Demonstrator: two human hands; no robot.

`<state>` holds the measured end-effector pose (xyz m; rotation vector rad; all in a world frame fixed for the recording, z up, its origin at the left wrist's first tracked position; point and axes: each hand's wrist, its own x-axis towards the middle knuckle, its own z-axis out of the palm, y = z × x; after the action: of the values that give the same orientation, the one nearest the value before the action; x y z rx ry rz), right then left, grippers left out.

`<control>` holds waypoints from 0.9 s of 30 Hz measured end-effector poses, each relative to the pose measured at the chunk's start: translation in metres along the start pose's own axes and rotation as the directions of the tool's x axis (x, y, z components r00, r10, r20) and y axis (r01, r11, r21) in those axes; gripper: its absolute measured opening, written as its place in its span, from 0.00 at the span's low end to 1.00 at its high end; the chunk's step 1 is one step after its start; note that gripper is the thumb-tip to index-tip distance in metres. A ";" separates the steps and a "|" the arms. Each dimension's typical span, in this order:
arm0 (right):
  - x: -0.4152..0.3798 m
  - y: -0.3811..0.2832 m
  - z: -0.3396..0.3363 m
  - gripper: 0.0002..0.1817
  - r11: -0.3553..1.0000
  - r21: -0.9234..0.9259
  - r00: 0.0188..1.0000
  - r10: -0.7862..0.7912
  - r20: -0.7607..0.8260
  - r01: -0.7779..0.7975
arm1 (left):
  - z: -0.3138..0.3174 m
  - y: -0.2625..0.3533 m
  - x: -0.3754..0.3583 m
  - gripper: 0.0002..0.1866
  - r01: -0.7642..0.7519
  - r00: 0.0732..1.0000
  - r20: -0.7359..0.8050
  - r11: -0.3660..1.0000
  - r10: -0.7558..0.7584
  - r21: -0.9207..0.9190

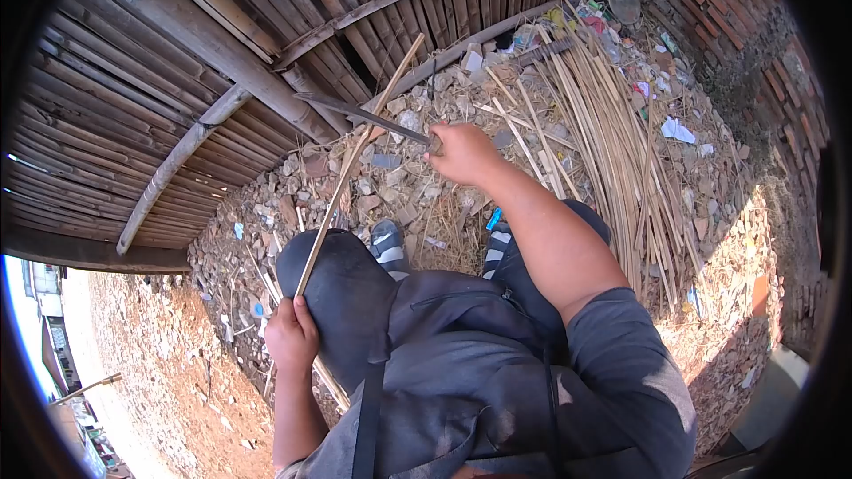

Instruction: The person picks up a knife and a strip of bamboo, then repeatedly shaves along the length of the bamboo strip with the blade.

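The strip [330, 215] is held closed in the fingers of the left hand [291, 334] and extends forward from that grip, crossed farther out by the knife [399, 129], gripped in the right hand [463, 154].

Dark grey short-sleeved shirt [621, 337], black strap [368, 417], dark trousers [342, 288], dark-and-white striped footwear [389, 247]

The only view comes from a camera worn on the head, facing forward and steeply down past the person's chest and knees [337, 288]; its wide, round field takes in the ground [399, 200].
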<state>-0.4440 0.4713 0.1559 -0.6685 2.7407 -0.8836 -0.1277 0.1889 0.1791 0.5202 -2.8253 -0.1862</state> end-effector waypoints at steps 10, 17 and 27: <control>-0.001 0.013 -0.012 0.24 0.999 -0.038 0.998 0.023 -0.066 -0.026 | -0.015 -0.010 0.001 0.21 0.055 0.990 0.139 0.986 -0.033 -0.159; -0.011 -0.014 -0.012 0.22 0.978 -0.081 0.971 -0.177 0.160 0.192 | -0.047 -0.016 -0.006 0.15 0.221 0.943 0.309 0.929 -0.125 -0.298; -0.018 -0.021 -0.007 0.17 0.961 -0.114 0.958 -0.230 0.170 0.251 | -0.031 -0.022 -0.011 0.13 0.101 0.972 0.233 0.951 -0.031 -0.294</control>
<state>-0.4228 0.4687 0.1749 -1.0692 2.6328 -0.6622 -0.1013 0.1699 0.2025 0.5539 -2.9149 -0.7248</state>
